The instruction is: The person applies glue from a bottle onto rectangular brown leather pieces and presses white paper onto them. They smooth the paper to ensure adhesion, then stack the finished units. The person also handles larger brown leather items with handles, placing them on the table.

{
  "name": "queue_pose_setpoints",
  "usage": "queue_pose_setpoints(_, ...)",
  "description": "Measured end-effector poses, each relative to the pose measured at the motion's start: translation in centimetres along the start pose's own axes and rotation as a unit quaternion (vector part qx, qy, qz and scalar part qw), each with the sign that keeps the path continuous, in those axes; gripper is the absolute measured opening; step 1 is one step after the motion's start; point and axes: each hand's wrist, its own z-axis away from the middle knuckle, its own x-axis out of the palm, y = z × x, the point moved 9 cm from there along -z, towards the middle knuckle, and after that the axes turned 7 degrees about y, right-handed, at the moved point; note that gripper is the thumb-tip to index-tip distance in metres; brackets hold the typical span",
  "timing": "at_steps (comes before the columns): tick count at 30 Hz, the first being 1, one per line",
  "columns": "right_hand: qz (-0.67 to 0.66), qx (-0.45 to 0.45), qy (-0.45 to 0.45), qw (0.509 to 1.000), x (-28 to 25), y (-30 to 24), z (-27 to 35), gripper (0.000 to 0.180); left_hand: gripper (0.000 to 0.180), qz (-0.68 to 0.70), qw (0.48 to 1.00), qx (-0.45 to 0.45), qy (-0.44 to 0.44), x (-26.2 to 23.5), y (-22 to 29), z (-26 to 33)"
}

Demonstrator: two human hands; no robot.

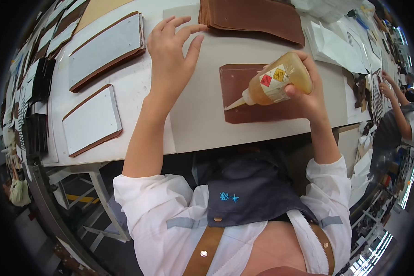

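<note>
- On the white worktable [202, 124], a brown leather panel [237, 99] lies flat under the glue bottle's nozzle; squeezed too hard, glue would likely flood past its edge onto the table.
- Right hand [308, 92] is clenched round the amber glue bottle [276, 83], tilted tip-down over the panel.
- Left hand [172, 50] hovers loose-fingered, grasping nothing, so the panel could shift.

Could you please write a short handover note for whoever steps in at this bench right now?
Right hand: grips the glue bottle, tilted, nozzle down at the left edge of the brown piece.
Left hand: open, empty, over the white table near the brown stack.
Done: padded pieces lie at left.
Left: no glue shows on the brown piece yet.
</note>
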Motion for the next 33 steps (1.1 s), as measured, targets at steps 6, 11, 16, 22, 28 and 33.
queue_pose_setpoints(6,-0.154,0.071,0.014,0.985,-1.8,1.6,1.7,0.074,0.021,-0.001,1.000,-0.007,-0.005,0.0,0.1,0.0)
queue_pose_setpoints(11,-0.453,0.105,0.158,0.871,-11.5,3.0,1.9,0.084,0.021,-0.007,1.000,-0.014,-0.020,0.0,0.3,-0.2)
queue_pose_setpoints(16,-0.251,-0.005,0.297,0.921,-23.2,1.6,3.5,0.060,0.019,0.016,0.999,-0.027,-0.017,0.2,-0.2,-0.3)
queue_pose_setpoints(22,-0.028,-0.012,0.303,0.953,-25.3,0.3,4.7,0.051,0.020,0.010,0.998,-0.047,-0.030,0.5,-0.7,-0.3)
queue_pose_setpoints(28,0.008,0.012,0.293,0.956,-24.3,1.1,4.0,0.057,0.022,0.002,0.996,-0.065,-0.057,1.0,-1.1,-0.1)
queue_pose_setpoints(33,0.023,0.018,0.286,0.958,-24.4,2.1,3.5,0.059,0.021,0.011,0.995,-0.074,-0.066,1.3,-0.8,0.0)
